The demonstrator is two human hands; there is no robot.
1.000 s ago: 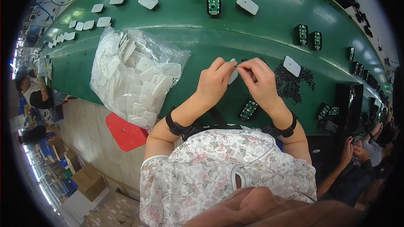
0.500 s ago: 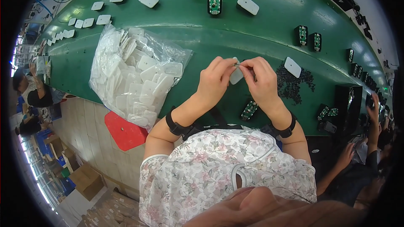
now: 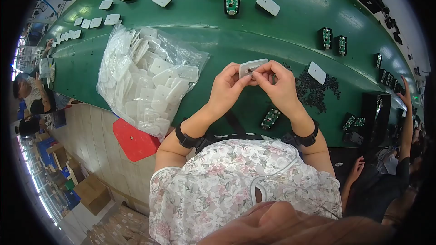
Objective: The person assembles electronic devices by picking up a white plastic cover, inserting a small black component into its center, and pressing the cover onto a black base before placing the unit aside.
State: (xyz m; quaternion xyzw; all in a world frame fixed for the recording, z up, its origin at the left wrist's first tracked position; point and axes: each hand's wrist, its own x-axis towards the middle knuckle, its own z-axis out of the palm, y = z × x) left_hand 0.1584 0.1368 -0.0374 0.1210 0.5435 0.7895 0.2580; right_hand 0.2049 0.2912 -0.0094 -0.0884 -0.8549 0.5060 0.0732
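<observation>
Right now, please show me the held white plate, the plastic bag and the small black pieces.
Held white plate (image 3: 252, 64): head view, face's upper part.
Plastic bag (image 3: 182, 56): head view, film, upper right.
Small black pieces (image 3: 311, 93): head view, pile's middle.

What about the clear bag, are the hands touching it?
No, the left hand and right hand touch a white plastic plate, apart from the clear bag.

Your left hand (image 3: 223, 88) and right hand (image 3: 280, 83) together hold a pale cover (image 3: 255, 64), a small dark part (image 3: 249, 71) at its face. A clear bag (image 3: 193, 55) of similar covers lies leftward; loose black pieces (image 3: 313, 94) lie rightward.
</observation>
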